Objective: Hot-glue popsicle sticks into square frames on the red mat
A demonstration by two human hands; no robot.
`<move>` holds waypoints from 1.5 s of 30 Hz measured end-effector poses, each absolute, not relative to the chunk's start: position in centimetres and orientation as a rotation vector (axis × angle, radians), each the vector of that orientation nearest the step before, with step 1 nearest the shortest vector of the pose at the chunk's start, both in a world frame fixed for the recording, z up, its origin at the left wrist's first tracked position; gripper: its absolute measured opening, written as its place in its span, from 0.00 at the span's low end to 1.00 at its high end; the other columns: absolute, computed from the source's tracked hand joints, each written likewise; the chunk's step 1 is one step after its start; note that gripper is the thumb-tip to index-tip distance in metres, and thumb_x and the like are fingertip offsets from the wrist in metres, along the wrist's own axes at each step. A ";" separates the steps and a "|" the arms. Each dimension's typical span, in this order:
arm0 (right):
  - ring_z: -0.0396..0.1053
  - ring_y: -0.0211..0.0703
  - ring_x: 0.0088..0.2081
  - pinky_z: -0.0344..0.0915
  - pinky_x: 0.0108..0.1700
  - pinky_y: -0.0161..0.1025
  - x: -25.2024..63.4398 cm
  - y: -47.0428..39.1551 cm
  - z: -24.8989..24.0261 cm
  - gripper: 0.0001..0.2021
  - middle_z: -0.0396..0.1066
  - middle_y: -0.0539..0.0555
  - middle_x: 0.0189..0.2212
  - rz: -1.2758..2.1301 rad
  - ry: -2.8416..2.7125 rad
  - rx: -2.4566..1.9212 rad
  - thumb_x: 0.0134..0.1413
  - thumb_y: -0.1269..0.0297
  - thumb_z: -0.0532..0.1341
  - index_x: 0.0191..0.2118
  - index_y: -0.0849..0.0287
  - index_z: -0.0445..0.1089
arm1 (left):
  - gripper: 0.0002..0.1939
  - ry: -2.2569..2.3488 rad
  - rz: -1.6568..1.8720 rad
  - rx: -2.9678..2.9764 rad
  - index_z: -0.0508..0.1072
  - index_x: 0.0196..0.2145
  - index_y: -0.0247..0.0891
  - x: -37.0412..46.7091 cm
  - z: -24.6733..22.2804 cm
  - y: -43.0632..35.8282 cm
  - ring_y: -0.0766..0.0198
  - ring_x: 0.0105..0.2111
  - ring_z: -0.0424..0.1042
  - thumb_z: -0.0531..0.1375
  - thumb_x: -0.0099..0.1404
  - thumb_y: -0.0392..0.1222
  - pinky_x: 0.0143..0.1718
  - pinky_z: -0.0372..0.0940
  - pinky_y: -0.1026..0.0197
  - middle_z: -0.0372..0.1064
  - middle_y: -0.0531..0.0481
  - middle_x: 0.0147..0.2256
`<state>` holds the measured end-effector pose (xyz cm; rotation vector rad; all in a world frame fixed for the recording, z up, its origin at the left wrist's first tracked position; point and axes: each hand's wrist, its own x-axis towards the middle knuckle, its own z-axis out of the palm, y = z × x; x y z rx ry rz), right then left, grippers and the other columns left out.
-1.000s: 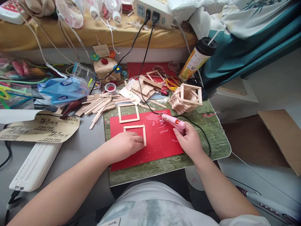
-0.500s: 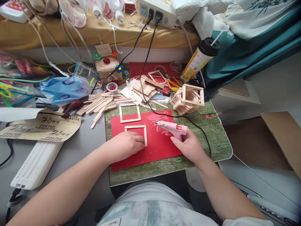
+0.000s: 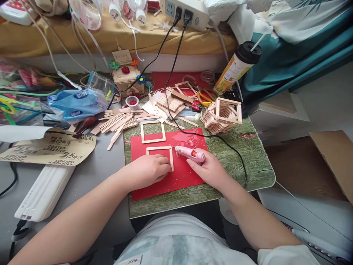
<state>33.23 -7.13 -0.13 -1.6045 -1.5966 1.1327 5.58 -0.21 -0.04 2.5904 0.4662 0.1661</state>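
Stick frame [image 3: 160, 148]: left hand [image 3: 150, 169] clasping edge; right hand [image 3: 210, 168] around glue gun [image 3: 189, 153]; sheet's [image 3: 183, 177] near edge open.

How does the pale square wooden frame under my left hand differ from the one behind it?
Your left hand partly covers the near frame; the far frame shows whole. The near frame lies on red paper; the far frame straddles that paper and the green wood-grain mat. Both lie flat.

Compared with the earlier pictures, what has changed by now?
The right hand has moved the pink glue gun leftward, its nozzle now close to the nearer stick frame's upper right corner. Nothing was released. The left hand stays on that frame; the farther frame stays put.
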 end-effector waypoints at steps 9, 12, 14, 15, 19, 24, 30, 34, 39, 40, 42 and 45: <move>0.74 0.47 0.38 0.69 0.43 0.41 32.9 -7.1 0.4 0.09 0.79 0.51 0.37 1.089 -1.644 -1.673 0.68 0.55 0.64 0.44 0.53 0.77 | 0.13 0.476 0.144 2.572 0.79 0.50 0.41 5.5 0.0 0.0 0.60 0.40 0.78 0.56 0.76 0.37 0.45 0.72 0.61 0.77 0.43 0.44; 0.75 0.48 0.39 0.69 0.44 0.42 32.9 -6.9 0.4 0.10 0.80 0.52 0.39 1.096 -1.682 -1.668 0.68 0.54 0.64 0.46 0.52 0.77 | 0.13 0.470 0.142 2.576 0.79 0.51 0.41 5.5 0.0 0.0 0.60 0.40 0.77 0.55 0.77 0.38 0.45 0.72 0.61 0.77 0.43 0.43; 0.75 0.48 0.39 0.69 0.44 0.41 32.9 -6.8 0.4 0.09 0.80 0.52 0.39 1.096 -1.705 -1.675 0.68 0.54 0.65 0.45 0.52 0.77 | 0.14 0.456 0.140 2.593 0.79 0.51 0.41 5.6 0.1 0.0 0.59 0.40 0.77 0.55 0.77 0.37 0.44 0.72 0.62 0.78 0.43 0.43; 0.75 0.48 0.38 0.69 0.43 0.41 32.9 -6.8 0.4 0.09 0.80 0.52 0.38 1.097 -1.712 -1.681 0.68 0.54 0.65 0.45 0.53 0.77 | 0.14 0.450 0.145 2.601 0.80 0.51 0.41 5.6 0.1 0.0 0.59 0.41 0.77 0.55 0.77 0.37 0.44 0.72 0.62 0.78 0.43 0.43; 0.75 0.47 0.38 0.68 0.42 0.41 32.8 -6.6 0.8 0.10 0.80 0.52 0.38 1.103 -1.731 -1.699 0.68 0.54 0.64 0.44 0.54 0.77 | 0.14 0.442 0.171 2.615 0.80 0.52 0.42 5.6 0.1 -0.1 0.59 0.42 0.77 0.56 0.77 0.36 0.43 0.70 0.63 0.78 0.43 0.43; 0.76 0.49 0.39 0.70 0.44 0.43 32.7 -6.5 1.3 0.11 0.81 0.53 0.40 1.121 -1.746 -1.728 0.69 0.53 0.63 0.46 0.53 0.78 | 0.16 0.474 0.125 2.613 0.81 0.52 0.43 5.6 0.1 -0.2 0.59 0.42 0.76 0.54 0.77 0.37 0.41 0.69 0.62 0.77 0.42 0.44; 0.78 0.54 0.45 0.72 0.52 0.48 32.5 -6.5 1.4 0.11 0.82 0.55 0.44 1.116 -1.779 -1.751 0.69 0.55 0.63 0.51 0.52 0.78 | 0.15 0.498 0.142 2.569 0.81 0.52 0.44 5.5 -0.1 -0.3 0.59 0.40 0.76 0.56 0.76 0.37 0.40 0.68 0.62 0.77 0.43 0.43; 0.79 0.56 0.47 0.72 0.54 0.50 32.4 -6.5 1.4 0.12 0.82 0.56 0.47 1.119 -1.783 -1.765 0.70 0.55 0.63 0.53 0.51 0.78 | 0.15 0.506 0.139 2.557 0.81 0.52 0.43 5.5 -0.1 -0.4 0.59 0.40 0.76 0.55 0.77 0.36 0.40 0.68 0.62 0.77 0.43 0.44; 0.78 0.55 0.46 0.71 0.53 0.49 32.4 -6.5 1.5 0.12 0.82 0.55 0.47 1.129 -1.790 -1.795 0.70 0.55 0.63 0.53 0.51 0.78 | 0.15 0.503 0.153 2.560 0.81 0.52 0.43 5.5 -0.2 -0.3 0.59 0.40 0.76 0.55 0.76 0.36 0.40 0.68 0.62 0.78 0.43 0.44; 0.78 0.55 0.46 0.71 0.52 0.49 32.4 -6.5 1.5 0.12 0.82 0.55 0.47 1.127 -1.790 -1.794 0.70 0.55 0.63 0.52 0.51 0.78 | 0.15 0.502 0.153 2.560 0.81 0.51 0.43 5.5 -0.2 -0.3 0.59 0.40 0.76 0.55 0.76 0.36 0.40 0.68 0.61 0.78 0.43 0.44; 0.78 0.55 0.45 0.71 0.50 0.48 32.4 -6.5 1.5 0.11 0.82 0.56 0.45 1.116 -1.795 -1.773 0.70 0.55 0.63 0.51 0.51 0.77 | 0.15 0.498 0.152 2.563 0.81 0.52 0.43 5.5 -0.3 -0.3 0.59 0.40 0.76 0.55 0.76 0.36 0.40 0.68 0.62 0.78 0.43 0.44; 0.77 0.54 0.41 0.71 0.44 0.45 32.3 -6.6 1.6 0.08 0.81 0.55 0.39 1.084 -1.825 -1.750 0.69 0.55 0.63 0.45 0.51 0.76 | 0.15 0.499 0.157 2.575 0.81 0.52 0.43 5.5 -0.3 -0.3 0.59 0.39 0.76 0.56 0.76 0.36 0.39 0.68 0.62 0.77 0.43 0.43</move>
